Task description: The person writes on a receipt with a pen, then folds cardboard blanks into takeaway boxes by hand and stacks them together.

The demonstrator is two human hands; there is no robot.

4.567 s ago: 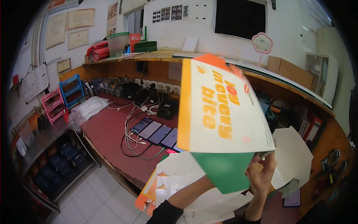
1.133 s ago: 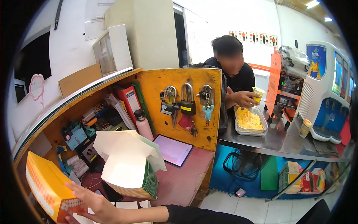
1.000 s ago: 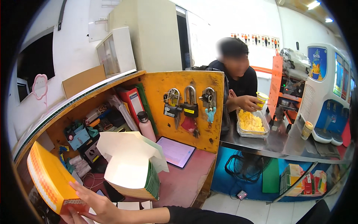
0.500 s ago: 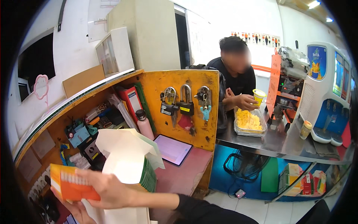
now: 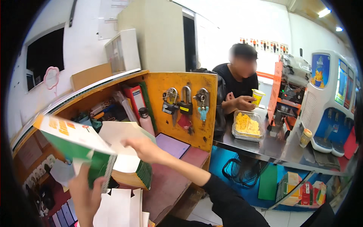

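My left hand (image 5: 86,195) grips a folded paper carton (image 5: 77,145), white and green with orange print, tilted at the left. Its thumb lies against the carton's green side. My right hand (image 5: 145,150), slightly blurred, is apart from that carton, its fingers stretched over a stack of nested white and green cartons (image 5: 140,176) on the desk. Whether the fingertips touch the stack's top flap is unclear. Below the stack, close to me, lie more white carton pieces (image 5: 117,208).
An orange cabinet door (image 5: 159,89) with hanging padlocks stands open. Before it are a tablet (image 5: 172,145) and a pink bottle (image 5: 146,121). Across the steel counter (image 5: 276,145), a person holds a yellow cup (image 5: 258,97) above a clear tub of yellow food (image 5: 247,126). A drink dispenser (image 5: 329,109) stands at right.
My right hand has left the orange carton side and moved right to the stack. The carton in my left hand has turned and risen, now showing white and green. The view has shifted slightly.
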